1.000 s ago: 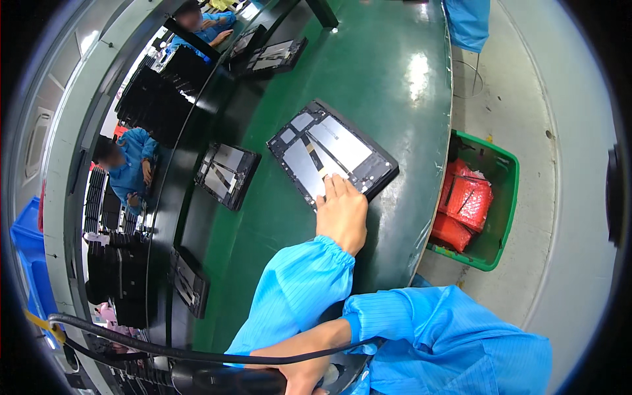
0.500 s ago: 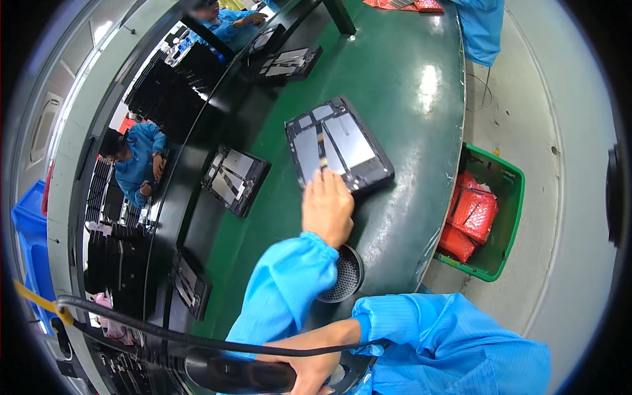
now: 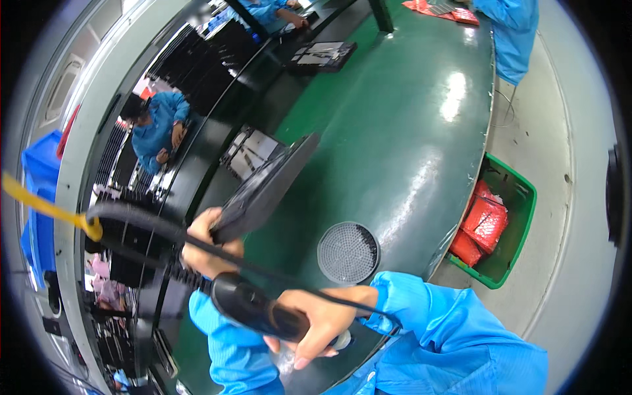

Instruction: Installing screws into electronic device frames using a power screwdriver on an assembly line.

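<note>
My left hand (image 3: 205,249) grips the lower corner of a dark flat panel (image 3: 266,187), which is lifted off the green table (image 3: 408,131) and tilted edge-on. My right hand (image 3: 315,322) is wrapped around a black tool (image 3: 253,309) with a coiled cable (image 3: 131,227) running off left. Just beyond it, a round mesh grille (image 3: 347,253) sits in the table. Another panel (image 3: 249,153) lies farther up, and a green bin (image 3: 510,230) with red packets (image 3: 479,224) stands to the right.
</note>
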`<state>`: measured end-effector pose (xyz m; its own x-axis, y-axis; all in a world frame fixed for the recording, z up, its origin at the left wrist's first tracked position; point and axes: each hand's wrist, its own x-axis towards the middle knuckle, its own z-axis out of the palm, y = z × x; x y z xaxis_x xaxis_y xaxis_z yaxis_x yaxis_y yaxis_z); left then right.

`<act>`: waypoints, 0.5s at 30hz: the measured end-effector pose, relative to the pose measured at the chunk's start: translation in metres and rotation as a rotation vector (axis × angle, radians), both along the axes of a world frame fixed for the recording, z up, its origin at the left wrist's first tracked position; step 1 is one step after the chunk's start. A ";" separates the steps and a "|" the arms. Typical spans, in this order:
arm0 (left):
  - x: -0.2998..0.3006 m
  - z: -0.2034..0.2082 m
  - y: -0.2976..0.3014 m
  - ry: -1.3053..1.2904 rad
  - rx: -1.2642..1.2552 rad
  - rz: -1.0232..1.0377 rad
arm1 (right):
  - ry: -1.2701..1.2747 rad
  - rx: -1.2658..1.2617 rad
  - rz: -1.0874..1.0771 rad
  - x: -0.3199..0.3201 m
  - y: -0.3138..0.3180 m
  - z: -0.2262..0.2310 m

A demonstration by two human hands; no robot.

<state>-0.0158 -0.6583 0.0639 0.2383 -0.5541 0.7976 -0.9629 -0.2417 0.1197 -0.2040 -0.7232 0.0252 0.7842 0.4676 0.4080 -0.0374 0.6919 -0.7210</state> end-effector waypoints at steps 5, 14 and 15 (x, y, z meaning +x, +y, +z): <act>-0.034 -0.004 0.127 -0.199 0.062 0.193 | 0.058 -0.076 -0.068 -0.004 -0.010 0.013; -0.155 -0.064 0.224 0.163 0.561 0.134 | 0.232 -0.264 -0.452 0.003 -0.013 -0.003; -0.166 -0.068 0.227 0.241 0.633 0.116 | 0.236 -0.198 -0.477 0.003 -0.009 -0.011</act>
